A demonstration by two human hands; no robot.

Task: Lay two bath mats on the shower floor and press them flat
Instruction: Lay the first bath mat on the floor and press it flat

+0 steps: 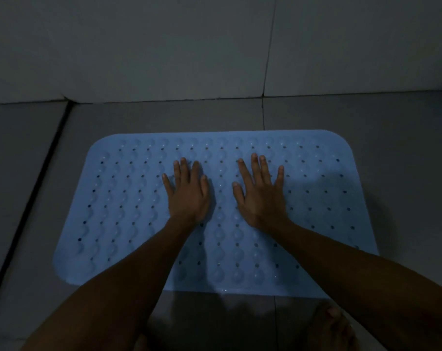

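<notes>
Grey tiled floor (366,117) meeting a tiled wall (164,46), dimly lit. One blue bath mat (128,211), perforated and bubble-textured, lies flat on the floor. Left hand (188,196) and right hand (261,196) rest palm-down near its centre, fingers (254,164) spread, gripping nothing. A bare foot (331,328) stands just below the mat.

A dim bathroom, probably a home shower: large grey floor tiles (366,117) meet a tiled wall (164,46), and a perforated blue bath mat (128,198) lies flat there.
</notes>
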